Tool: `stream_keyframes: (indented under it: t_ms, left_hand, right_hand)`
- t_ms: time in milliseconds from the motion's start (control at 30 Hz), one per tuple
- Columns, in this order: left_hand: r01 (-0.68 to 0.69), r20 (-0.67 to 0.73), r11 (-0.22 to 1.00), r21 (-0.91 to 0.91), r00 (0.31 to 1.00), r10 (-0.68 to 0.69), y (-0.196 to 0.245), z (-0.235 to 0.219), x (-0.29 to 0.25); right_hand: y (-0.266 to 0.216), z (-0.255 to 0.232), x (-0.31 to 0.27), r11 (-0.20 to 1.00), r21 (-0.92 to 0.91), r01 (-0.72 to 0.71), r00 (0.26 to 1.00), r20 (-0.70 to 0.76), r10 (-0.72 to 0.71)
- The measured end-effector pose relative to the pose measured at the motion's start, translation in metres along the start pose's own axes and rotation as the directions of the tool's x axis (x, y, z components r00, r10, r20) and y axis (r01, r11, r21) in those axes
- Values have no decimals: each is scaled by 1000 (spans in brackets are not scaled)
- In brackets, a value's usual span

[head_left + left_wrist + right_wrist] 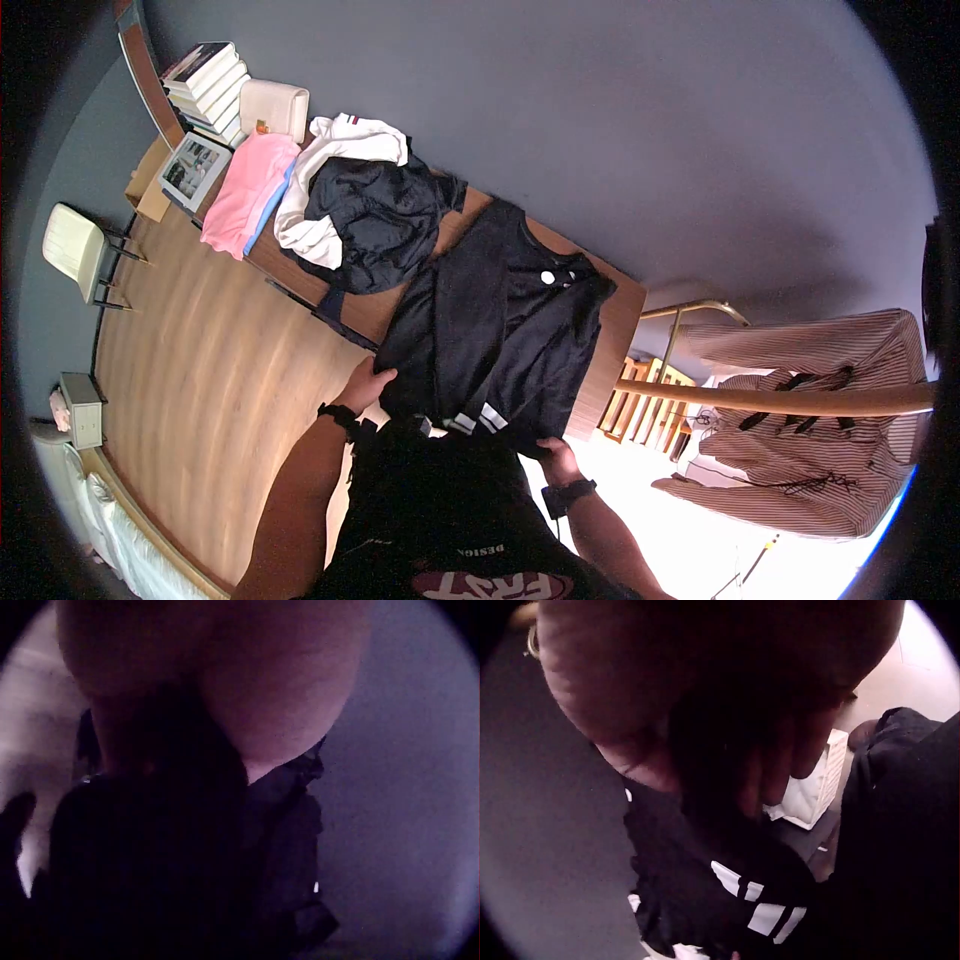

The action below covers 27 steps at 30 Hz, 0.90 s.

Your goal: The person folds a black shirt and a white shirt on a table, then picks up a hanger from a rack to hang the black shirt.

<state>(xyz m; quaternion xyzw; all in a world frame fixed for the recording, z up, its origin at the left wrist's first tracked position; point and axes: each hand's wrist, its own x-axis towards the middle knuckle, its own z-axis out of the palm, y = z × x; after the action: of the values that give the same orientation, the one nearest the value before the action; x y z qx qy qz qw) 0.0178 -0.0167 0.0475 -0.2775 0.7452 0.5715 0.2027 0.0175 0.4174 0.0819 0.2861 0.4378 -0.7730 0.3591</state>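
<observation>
A black long-sleeved garment (490, 320) lies spread on the brown table (625, 305) in the head view, its lower edge towards the person. At its lower left corner, the left hand (367, 386) grips the cloth. The right hand (560, 460) pinches the lower right edge. Dark fabric hangs from the curled fingers of the right hand (727, 697) in the right wrist view, with white patches (766, 919) on it. The left wrist view is very dark; the left hand (217, 667) is over black cloth (277, 862), its fingertips hidden.
Left along the table are a crumpled black garment (365, 215), a white one (310, 170), pink folded cloth (250, 185), a picture frame (195, 172), books (210, 90) and a pale bag (275, 108). A striped shirt (820, 450) hangs by a rail (780, 400) at right.
</observation>
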Motion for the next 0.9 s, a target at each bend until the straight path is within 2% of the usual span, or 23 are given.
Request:
stream_keyframes:
  t_ms: [67,100,133,200,267,333,367,400,467,533,567,600,667,700,733,767,800,833,867,900]
  left_hand:
    - [30,-7,953,-301,999,-33,25,-3,-16]
    - [90,15,944,-316,996,-90,26,-7,-17]
    - [85,16,945,-317,996,-84,27,-10,-21]
    - [279,249,841,-463,952,-179,33,-17,-32]
    - [361,383,842,-401,901,-203,49,-18,-52]
    - [420,420,894,-155,847,-325,79,-19,-72]
    - [413,417,897,-155,851,-319,77,-17,-73]
    - [433,405,882,-188,852,-332,68,-14,-76]
    - [443,390,869,-221,856,-338,42,-11,-74]
    - [442,450,848,-294,846,-285,13,-11,-59]
    - [429,426,849,-308,860,-280,62,-12,-79]
    - [422,422,852,-309,864,-275,70,-14,-77]
    - [388,384,918,-75,861,-333,80,-17,-73]
    - [382,378,921,-76,866,-328,79,-17,-73]
    - [376,390,918,-123,869,-304,76,-15,-76]
    - [368,401,914,-171,873,-277,75,-14,-75]
    - [362,395,916,-171,877,-272,85,-15,-80]
    - [391,378,918,-63,861,-341,101,-18,-92]
    - [419,353,907,46,842,-407,113,-20,-101]
    - [420,312,898,128,843,-439,113,-19,-106]
  right_hand:
    - [-11,2,-14,998,62,-7,1000,-2,7]
    - [-24,23,-32,995,80,66,995,-81,-59]
    - [-33,35,-41,986,92,139,979,-161,-123]
    - [-35,16,-44,993,49,109,976,-194,-97]
    - [-30,0,-41,989,5,145,980,-138,-143]
    - [-28,-6,-43,997,54,46,983,-179,-36]
    - [-17,-33,-35,950,-286,123,982,-102,-158]
    - [-10,-47,-34,920,-377,110,984,-86,-153]
    - [-3,-66,-33,891,-447,81,990,-66,-123]
    - [-8,-71,-34,879,-468,89,990,-58,-132]
    - [-16,-66,-37,873,-478,97,989,-55,-140]
    - [-26,-61,-37,851,-513,110,986,-49,-157]
    - [-51,-43,-44,828,-545,130,984,-34,-177]
    - [-75,-13,-57,954,-296,-35,995,-96,7]
    - [-88,2,-63,978,-20,-206,974,-104,202]
    - [-68,-22,-60,950,-305,-65,997,-63,48]
    - [-86,-2,-77,961,-183,-206,978,-43,202]
    - [-89,0,-83,940,-199,-278,960,-64,271]
    - [-88,-3,-85,913,-213,-349,937,-87,338]
    - [-76,-29,-75,873,-195,-446,894,-64,443]
